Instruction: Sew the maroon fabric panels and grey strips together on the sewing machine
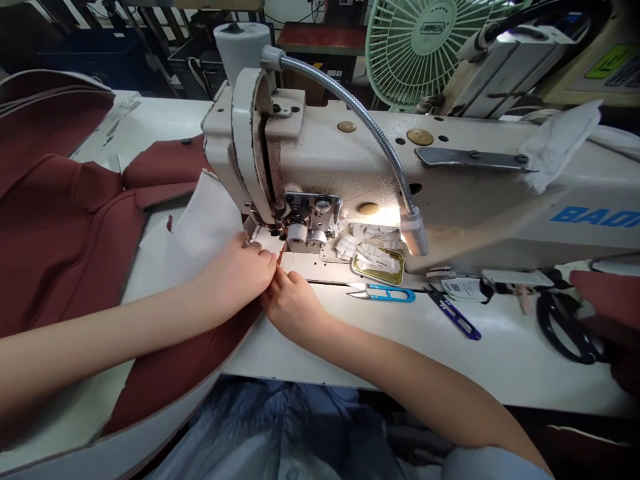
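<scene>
A white fabric panel (210, 223) lies on the desk (400, 360), its long axis running from under the presser foot (263, 233) of the sewing machine (350, 157) back toward the left, over maroon cloth (60, 253). The left hand (235, 272) rests on it, fingers together, while the right hand (293, 308) angles in from the near side, fingers gathered at its edge, whether clamping it cannot be told. Nearby, a brass tin (357, 267) holds paper labels (380, 257), with blue snips (383, 293) beside it on the desk.

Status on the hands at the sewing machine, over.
Left hand on white fabric at the sewing machine foot. Right hand beside it, at the same edge. Blue thread snips lie right, apart from both hands.
</scene>
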Available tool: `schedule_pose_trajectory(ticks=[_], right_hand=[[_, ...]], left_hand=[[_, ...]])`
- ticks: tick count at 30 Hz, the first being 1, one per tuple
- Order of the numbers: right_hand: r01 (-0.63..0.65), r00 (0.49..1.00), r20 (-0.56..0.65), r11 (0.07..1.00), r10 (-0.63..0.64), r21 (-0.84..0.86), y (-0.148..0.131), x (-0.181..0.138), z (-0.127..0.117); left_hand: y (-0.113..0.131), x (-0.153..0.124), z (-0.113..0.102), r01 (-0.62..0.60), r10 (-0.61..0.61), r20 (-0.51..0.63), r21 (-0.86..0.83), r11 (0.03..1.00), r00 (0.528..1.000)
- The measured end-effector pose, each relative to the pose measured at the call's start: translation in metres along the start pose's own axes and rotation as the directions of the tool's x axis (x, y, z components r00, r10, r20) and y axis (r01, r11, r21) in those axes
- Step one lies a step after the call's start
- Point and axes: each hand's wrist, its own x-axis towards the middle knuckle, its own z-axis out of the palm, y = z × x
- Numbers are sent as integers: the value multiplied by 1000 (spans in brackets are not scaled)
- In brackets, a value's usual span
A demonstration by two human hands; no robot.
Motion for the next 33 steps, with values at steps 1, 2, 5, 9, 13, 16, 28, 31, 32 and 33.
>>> schedule_pose_trajectory(ticks=[1,2,5,9,13,16,28,31,32,33], right_hand=[[3,1000,4,1000,-3,-4,-1,0,0],[5,1000,6,1000,-5,-8,-2,0,0],[-9,1000,-17,1000,9,-27,-5,0,3],[-27,999,-26,999,26,-36,-3,1,8],[-51,998,44,998,52,-32,1,4,6],[-89,996,26,995,90,-45,3,5,8],[-42,998,35,996,45,-81,-9,-4,-3],[-45,998,26,990,49,-130,-10,-5,-3],[-50,998,22,989,53,-139,-10,-4,-3],[-52,998,21,988,56,-143,-9,-4,-2]], left_hand=[[-1,0,-3,12,-12,27,-22,1000,1000],[-2,1,-5,21,-19,43,-37,999,999],[-5,7,-3,19,-18,7,-34,999,1000],[-5,13,9,11,-10,-80,10,1000,997],[-5,17,18,8,-7,-108,10,1000,994],[-8,14,13,0,1,-79,19,1000,997],[1,4,-10,43,-35,67,-127,991,997],[-1,6,-2,51,-45,49,-119,992,998],[-2,5,-3,47,-41,51,-120,992,998],[-3,4,-4,38,-32,50,-118,992,998]])
